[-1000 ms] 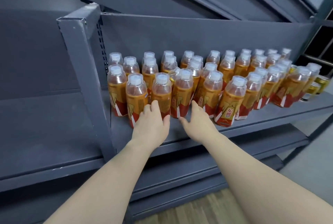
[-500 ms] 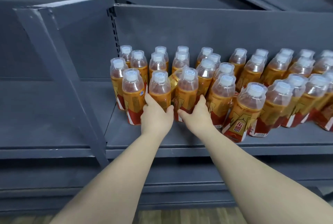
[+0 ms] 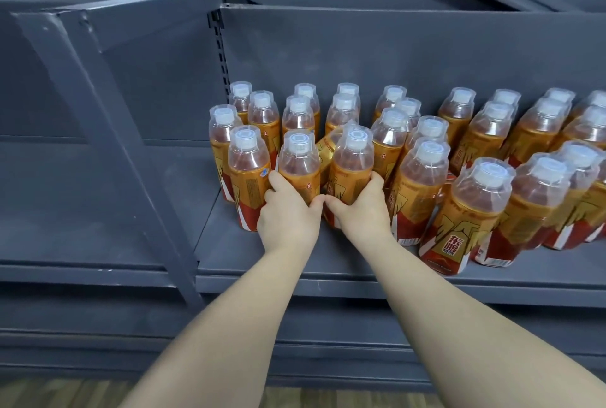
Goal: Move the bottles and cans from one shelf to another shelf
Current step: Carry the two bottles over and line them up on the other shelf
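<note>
Both hands reach onto the dark grey metal shelf (image 3: pixel 295 265), each wrapped round one drink bottle in the front row of a crowded block of bottles (image 3: pixel 485 132). The left hand (image 3: pixel 288 214) grips the lower body of an upright bottle (image 3: pixel 299 161) of amber drink with a gold-and-red label and a clear dome over its white cap. Its fingers (image 3: pixel 273 179) curl round the bottle's left side, pressed in against the neighbouring bottle (image 3: pixel 247 175), and its thumb lies across the front. The right hand (image 3: pixel 360 214) holds the next bottle (image 3: pixel 352 158) the same way, mirrored: its fingers (image 3: pixel 377 179) hook round the right flank and its thumb crosses the label. The two thumb tips touch in the gap between the two bottles. Both bottles look to stand on the shelf, just beside each other, though the hands hide their bases. Behind them, a tilted bottle (image 3: pixel 328 145) leans in the narrow space between their shoulders. The rest of the block runs to the right and back to the rear panel. A slanted steel post (image 3: pixel 108 132) divides this bay from the shelf to the left (image 3: pixel 98 211), and wooden floor (image 3: pixel 65 394) shows below.
</note>
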